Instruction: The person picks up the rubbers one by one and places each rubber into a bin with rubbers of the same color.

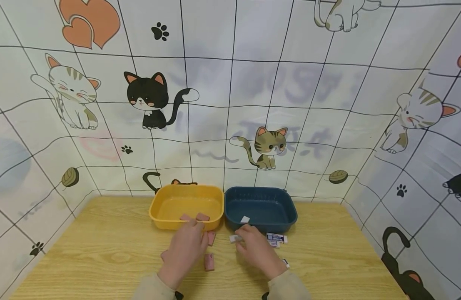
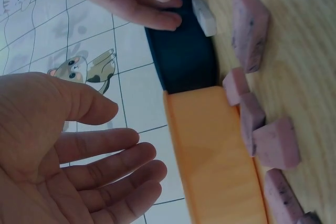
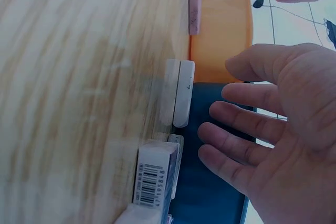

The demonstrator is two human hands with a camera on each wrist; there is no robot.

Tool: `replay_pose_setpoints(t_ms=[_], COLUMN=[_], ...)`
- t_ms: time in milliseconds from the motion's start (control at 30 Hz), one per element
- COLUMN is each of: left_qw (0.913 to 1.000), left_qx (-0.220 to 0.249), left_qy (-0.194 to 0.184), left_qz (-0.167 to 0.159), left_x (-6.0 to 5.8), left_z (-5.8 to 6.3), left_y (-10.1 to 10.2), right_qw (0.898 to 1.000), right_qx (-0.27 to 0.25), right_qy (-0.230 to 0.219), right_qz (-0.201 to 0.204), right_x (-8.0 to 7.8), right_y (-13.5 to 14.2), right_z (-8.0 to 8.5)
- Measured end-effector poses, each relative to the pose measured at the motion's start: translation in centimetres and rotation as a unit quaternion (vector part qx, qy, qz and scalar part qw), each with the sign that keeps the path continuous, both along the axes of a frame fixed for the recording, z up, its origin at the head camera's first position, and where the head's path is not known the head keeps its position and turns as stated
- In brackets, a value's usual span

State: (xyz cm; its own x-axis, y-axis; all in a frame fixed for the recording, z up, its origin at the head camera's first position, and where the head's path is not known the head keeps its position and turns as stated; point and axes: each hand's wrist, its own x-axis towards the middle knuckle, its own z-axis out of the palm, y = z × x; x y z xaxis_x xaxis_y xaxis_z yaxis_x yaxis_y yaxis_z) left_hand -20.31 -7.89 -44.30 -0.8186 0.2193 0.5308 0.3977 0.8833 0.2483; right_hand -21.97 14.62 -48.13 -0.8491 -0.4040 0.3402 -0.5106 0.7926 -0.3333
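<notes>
My left hand (image 1: 187, 248) is over the near rim of the yellow bin (image 1: 166, 225); in the left wrist view its fingers are loosely spread and hold nothing. Two pink erasers (image 1: 202, 216) show just beyond its fingertips, at the bin's near side. My right hand (image 1: 258, 250) is at the front of the dark blue bin (image 1: 286, 227), its relaxed fingers holding nothing in the right wrist view. A white eraser (image 3: 184, 93) lies on the table before that bin, close to the right fingertips. Another small white piece (image 1: 245, 219) shows at the blue bin's near inside.
More pink erasers (image 1: 209, 262) lie on the wooden table (image 1: 114, 250) in front of the yellow bin. Right of my right hand are boxed erasers (image 1: 276, 238), one with a barcode (image 3: 149, 184). A cat-print cloth (image 1: 215, 83) hangs behind the bins.
</notes>
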Motion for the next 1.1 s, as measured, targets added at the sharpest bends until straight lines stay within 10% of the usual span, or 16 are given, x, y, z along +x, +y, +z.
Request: replay_pose_setpoints(t_ms=[667, 1100], left_qw=[0.9986, 0.9957], left_qx=[-0.002, -0.027], left_qy=[0.017, -0.06], left_qz=[-0.051, -0.065], left_x=[0.7, 1.0], left_z=[-2.6, -3.2], left_y=[0.8, 1.3], right_qw=[0.996, 0.995], right_qx=[0.08, 0.099], right_qy=[0.036, 0.03], right_qz=[0.02, -0.016], right_x=[-0.5, -0.3], right_y=[-0.4, -0.4], right_z=[-0.9, -0.6])
